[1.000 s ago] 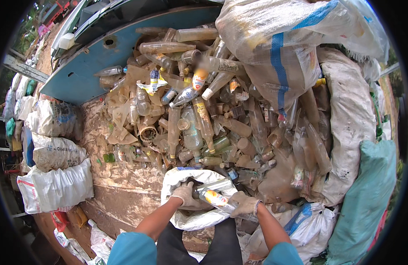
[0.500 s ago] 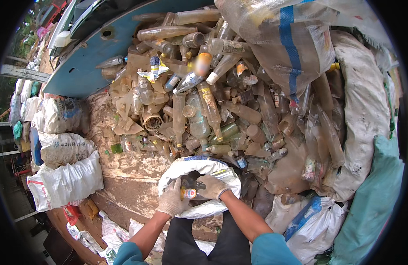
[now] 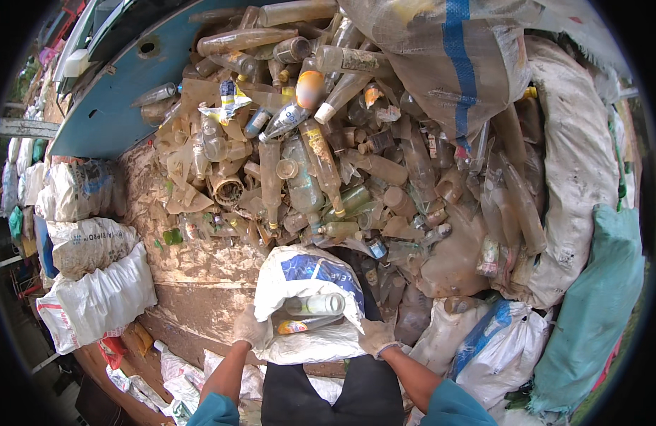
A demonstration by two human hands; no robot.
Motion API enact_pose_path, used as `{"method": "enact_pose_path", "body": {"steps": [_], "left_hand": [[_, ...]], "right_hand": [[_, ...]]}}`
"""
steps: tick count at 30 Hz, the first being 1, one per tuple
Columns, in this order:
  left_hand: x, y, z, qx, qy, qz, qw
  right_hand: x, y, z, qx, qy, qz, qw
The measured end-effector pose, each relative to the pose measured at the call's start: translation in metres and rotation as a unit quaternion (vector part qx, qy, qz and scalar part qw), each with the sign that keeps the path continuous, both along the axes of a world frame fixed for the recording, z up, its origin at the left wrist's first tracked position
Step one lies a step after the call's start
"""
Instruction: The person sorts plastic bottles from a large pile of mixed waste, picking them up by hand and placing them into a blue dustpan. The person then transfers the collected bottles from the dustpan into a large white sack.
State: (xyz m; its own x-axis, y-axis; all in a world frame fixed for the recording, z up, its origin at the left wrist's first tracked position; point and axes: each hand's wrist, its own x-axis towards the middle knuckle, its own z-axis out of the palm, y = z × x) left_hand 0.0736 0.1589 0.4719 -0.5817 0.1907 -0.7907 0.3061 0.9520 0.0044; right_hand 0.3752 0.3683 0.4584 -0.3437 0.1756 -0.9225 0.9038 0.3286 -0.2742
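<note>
A white woven sack [image 3: 272, 280] with a blue printed panel stands in front of my legs, its mouth tilted toward me. Inside lie a clear glass bottle [image 3: 315, 305] and, below it, a bottle with an orange and yellow label [image 3: 299, 326]; deeper contents are hidden. My left hand [image 3: 250, 329], in a pale knit glove, is closed on the sack's left edge. On the opposite side my gloved right hand [image 3: 379, 336] grips the rim, fingers wrapped round the fabric. Neither hand touches a bottle.
Beyond the sack spreads a big heap of dusty bottles [image 3: 285, 184] and broken glass. A blue panel [image 3: 118, 110] borders it at the back left. Filled white sacks [image 3: 104, 287] line the left side; a translucent blue-striped sack [image 3: 427, 64] and a green sack [image 3: 583, 312] stand to the right.
Both hands have come out of the sack's mouth and moved apart to its sides, now holding its edges. The mouth has tipped toward me, and the bottles inside lie sideways.
</note>
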Motion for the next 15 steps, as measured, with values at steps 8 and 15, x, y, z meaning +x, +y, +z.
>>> {"method": "enact_pose_path", "body": {"steps": [8, 15], "left_hand": [[-0.091, 0.102, 0.007, 0.222, 0.078, 0.093, 0.967], [-0.051, 0.006, 0.05, 0.155, 0.041, 0.124, 0.979]], "right_hand": [[-0.074, 0.078, -0.003, 0.226, 0.182, -0.278, 0.916], [-0.012, -0.011, 0.061, 0.034, 0.1, -0.058, 0.993]]}}
